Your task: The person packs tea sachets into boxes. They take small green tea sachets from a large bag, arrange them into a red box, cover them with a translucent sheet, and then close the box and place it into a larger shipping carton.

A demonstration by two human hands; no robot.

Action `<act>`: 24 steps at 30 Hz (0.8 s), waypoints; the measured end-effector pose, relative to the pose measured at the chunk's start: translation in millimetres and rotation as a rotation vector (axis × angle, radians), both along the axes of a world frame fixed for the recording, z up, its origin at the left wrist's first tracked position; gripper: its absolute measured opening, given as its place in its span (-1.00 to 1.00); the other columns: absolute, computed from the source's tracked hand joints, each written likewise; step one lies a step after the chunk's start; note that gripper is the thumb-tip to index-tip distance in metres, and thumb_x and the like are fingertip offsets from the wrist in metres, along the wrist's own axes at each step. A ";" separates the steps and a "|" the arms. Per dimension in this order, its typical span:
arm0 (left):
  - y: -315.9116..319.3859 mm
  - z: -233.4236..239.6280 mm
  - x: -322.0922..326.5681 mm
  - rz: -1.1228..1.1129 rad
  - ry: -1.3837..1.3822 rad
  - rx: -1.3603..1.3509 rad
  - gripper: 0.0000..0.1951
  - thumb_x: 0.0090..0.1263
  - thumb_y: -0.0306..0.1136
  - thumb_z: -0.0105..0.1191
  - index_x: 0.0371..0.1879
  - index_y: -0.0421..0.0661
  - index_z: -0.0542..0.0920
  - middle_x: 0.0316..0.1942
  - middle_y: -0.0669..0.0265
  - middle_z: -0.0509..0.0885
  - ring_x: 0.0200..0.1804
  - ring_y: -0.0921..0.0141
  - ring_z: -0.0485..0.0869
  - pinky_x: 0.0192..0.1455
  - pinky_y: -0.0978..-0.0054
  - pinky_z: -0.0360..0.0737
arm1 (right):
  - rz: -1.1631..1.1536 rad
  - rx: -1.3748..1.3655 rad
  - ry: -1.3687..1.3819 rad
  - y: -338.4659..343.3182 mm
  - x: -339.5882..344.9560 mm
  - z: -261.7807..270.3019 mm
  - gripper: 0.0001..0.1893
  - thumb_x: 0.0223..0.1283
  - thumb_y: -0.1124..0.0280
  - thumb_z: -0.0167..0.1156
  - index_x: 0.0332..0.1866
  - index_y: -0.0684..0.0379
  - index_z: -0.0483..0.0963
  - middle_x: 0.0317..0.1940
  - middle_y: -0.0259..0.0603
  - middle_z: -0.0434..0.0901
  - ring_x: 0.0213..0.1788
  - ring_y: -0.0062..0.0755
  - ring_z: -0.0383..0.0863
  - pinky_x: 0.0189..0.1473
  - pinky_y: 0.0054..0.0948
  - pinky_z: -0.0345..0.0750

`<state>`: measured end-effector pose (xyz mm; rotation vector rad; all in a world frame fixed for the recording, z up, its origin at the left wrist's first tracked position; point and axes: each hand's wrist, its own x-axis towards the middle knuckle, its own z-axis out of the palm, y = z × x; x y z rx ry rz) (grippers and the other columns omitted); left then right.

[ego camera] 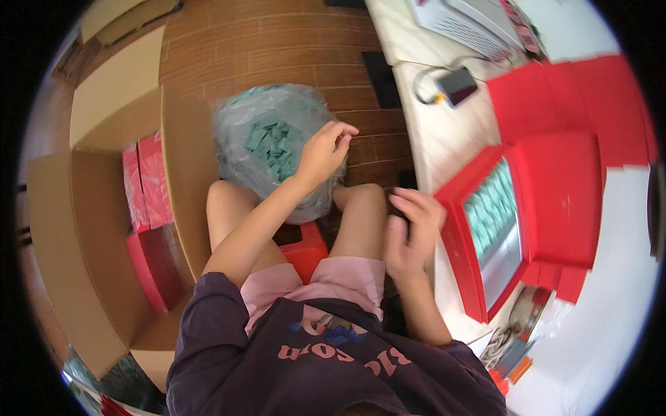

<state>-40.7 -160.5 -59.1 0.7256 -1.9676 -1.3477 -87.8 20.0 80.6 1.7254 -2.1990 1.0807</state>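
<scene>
My left hand (329, 148) hovers over the right side of a clear plastic bag (234, 135) full of small green packets (273, 148). Its fingers are loosely bent, and I see nothing held in them. Beside the table edge, my right hand (413, 229) is blurred, thumb and fingers apart, with nothing visible in it. Nearest to it is a red box (463, 260) on the table, its lid (564, 203) folded back to the right. Rows of pale green packets (489, 208) fill the upper part of the box; a pale, shiny surface shows in the lower part.
Left of my legs, an open cardboard carton (101, 223) holds wrapped red boxes (151, 182). The white table (416, 125) carries a small dark device (458, 86) with a cable, red sheets (567, 99) and a grey appliance (468, 26). A red stool (307, 252) is under me.
</scene>
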 end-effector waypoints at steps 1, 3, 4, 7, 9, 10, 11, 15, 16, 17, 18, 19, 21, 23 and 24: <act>-6.8 -18.7 10.5 0.021 -0.019 0.046 -0.84 0.38 -0.46 -0.01 -0.14 -0.10 0.62 -0.26 0.22 0.61 -0.27 0.34 0.63 -0.22 0.47 0.53 | 0.043 0.007 -0.069 -29.0 8.7 -31.4 -0.79 0.05 0.58 0.13 -0.15 0.22 0.51 -0.13 -0.04 0.57 -0.03 -0.03 0.50 0.08 -0.18 0.37; -19.1 -53.9 32.5 0.066 -0.062 0.142 -0.84 0.38 -0.46 -0.01 -0.14 -0.10 0.62 -0.28 0.21 0.62 -0.27 0.33 0.63 -0.23 0.46 0.53 | 0.053 0.104 -0.321 -76.5 14.3 -114.0 -0.81 0.10 0.64 0.09 -0.17 0.24 0.50 -0.19 -0.06 0.57 -0.06 -0.09 0.52 0.04 -0.28 0.42; -27.6 -66.5 40.4 0.095 -0.085 0.194 -0.82 0.35 -0.49 -0.02 -0.14 -0.09 0.62 -0.26 0.20 0.62 -0.26 0.32 0.64 -0.21 0.44 0.55 | 0.041 0.159 -0.486 -96.7 12.6 -167.1 -0.85 0.14 0.62 0.08 -0.18 0.26 0.49 -0.22 -0.04 0.57 -0.09 -0.09 0.55 -0.01 -0.30 0.46; -51.4 -113.4 40.1 0.242 -0.055 0.272 -0.85 0.36 -0.41 -0.03 -0.18 -0.03 0.61 -0.25 0.19 0.63 -0.24 0.16 0.62 -0.20 0.29 0.53 | -0.070 0.432 -0.730 -148.6 1.0 -303.9 -0.86 0.22 0.52 0.08 -0.17 0.33 0.45 -0.26 0.07 0.60 -0.20 -0.11 0.62 -0.12 -0.30 0.50; -69.3 -129.7 32.7 0.294 -0.099 0.292 -0.85 0.35 -0.41 -0.03 -0.21 -0.07 0.60 -0.23 0.16 0.63 -0.18 0.13 0.62 -0.15 0.25 0.52 | 0.000 0.608 -0.792 -179.5 -12.5 -370.1 -0.68 0.24 0.34 0.12 0.03 0.29 0.43 -0.14 -0.05 0.57 -0.04 -0.25 0.55 0.05 -0.32 0.46; -76.7 -138.0 27.2 0.303 -0.112 0.306 -0.85 0.34 -0.41 -0.03 -0.21 -0.07 0.60 -0.23 0.15 0.63 -0.17 0.13 0.61 -0.14 0.25 0.52 | -0.048 0.704 -0.786 -195.1 -17.5 -400.7 -0.60 0.20 0.29 0.15 0.07 0.29 0.39 -0.09 -0.02 0.54 0.01 -0.19 0.52 0.08 -0.29 0.45; -86.5 -146.7 20.7 0.314 -0.131 0.315 -0.85 0.33 -0.41 -0.03 -0.22 -0.08 0.60 -0.23 0.14 0.63 -0.16 0.13 0.61 -0.14 0.24 0.52 | -0.090 0.799 -0.782 -213.1 -21.4 -432.7 -0.52 0.16 0.24 0.18 0.12 0.28 0.35 -0.03 0.02 0.51 0.06 -0.13 0.48 0.11 -0.26 0.43; -125.5 -149.3 7.6 0.227 -0.001 0.432 -0.81 0.31 -0.46 0.02 -0.12 -0.12 0.56 -0.30 0.19 0.61 -0.22 0.23 0.63 -0.17 0.35 0.53 | -0.265 1.156 -0.772 -275.6 -16.3 -542.5 -0.19 0.02 0.04 0.31 0.31 0.28 0.20 0.19 0.16 0.38 0.27 0.11 0.34 0.23 -0.13 0.37; -132.6 -148.3 7.6 0.241 -0.023 0.490 -0.81 0.31 -0.47 0.02 -0.11 -0.12 0.56 -0.29 0.19 0.61 -0.23 0.23 0.63 -0.18 0.36 0.53 | -0.303 1.143 -0.778 -285.9 -14.4 -564.8 -0.14 -0.02 0.02 0.34 0.34 0.25 0.14 0.22 0.20 0.32 0.27 0.11 0.34 0.23 -0.12 0.37; -139.1 -147.7 8.2 0.255 -0.045 0.546 -0.81 0.32 -0.47 0.02 -0.11 -0.12 0.56 -0.29 0.18 0.60 -0.24 0.24 0.62 -0.19 0.37 0.53 | -0.342 1.128 -0.782 -294.1 -12.8 -586.1 -0.08 -0.06 0.01 0.36 0.36 0.22 0.09 0.26 0.24 0.26 0.28 0.10 0.33 0.24 -0.11 0.36; -150.9 -145.3 8.8 0.230 0.000 0.623 -0.81 0.32 -0.48 0.01 -0.10 -0.12 0.56 -0.28 0.17 0.59 -0.24 0.25 0.62 -0.19 0.38 0.53 | -0.396 1.108 -0.785 -301.6 -14.0 -602.4 -0.01 -0.11 -0.01 0.39 0.39 0.19 0.04 0.29 0.28 0.19 0.29 0.10 0.33 0.24 -0.09 0.36; -156.3 -148.5 12.9 0.230 0.031 0.696 -0.80 0.33 -0.49 0.01 -0.09 -0.12 0.56 -0.27 0.17 0.58 -0.25 0.26 0.62 -0.20 0.39 0.54 | -0.429 1.185 -0.762 -307.9 -5.2 -612.7 0.06 -0.14 -0.02 0.41 0.42 0.16 -0.07 0.31 0.32 0.12 0.28 0.15 0.32 0.25 -0.07 0.35; -162.8 -160.3 16.0 0.303 0.001 0.718 -0.83 0.36 -0.49 0.00 -0.11 -0.13 0.57 -0.28 0.21 0.57 -0.30 0.35 0.58 -0.24 0.47 0.51 | -0.496 1.332 -0.704 -318.2 -0.4 -630.4 0.23 -0.20 -0.04 0.44 0.49 0.11 -0.27 0.35 0.39 -0.02 0.27 0.25 0.31 0.27 -0.04 0.33; -172.9 -165.2 17.8 0.351 -0.017 0.813 -0.84 0.38 -0.50 0.00 -0.12 -0.13 0.58 -0.29 0.24 0.57 -0.32 0.42 0.56 -0.25 0.53 0.49 | -0.517 1.384 -0.639 -320.3 -9.5 -656.3 0.27 -0.17 -0.03 0.43 0.49 0.07 -0.39 0.38 0.43 -0.18 0.28 0.36 0.27 0.27 0.01 0.32; -173.5 -169.9 19.4 0.380 -0.006 0.837 -0.85 0.39 -0.50 -0.01 -0.12 -0.14 0.58 -0.29 0.26 0.57 -0.32 0.45 0.55 -0.26 0.55 0.48 | -0.548 1.398 -0.605 -327.2 -5.3 -653.1 0.25 -0.16 -0.02 0.42 0.49 0.06 -0.38 0.38 0.43 -0.20 0.29 0.37 0.25 0.27 0.02 0.32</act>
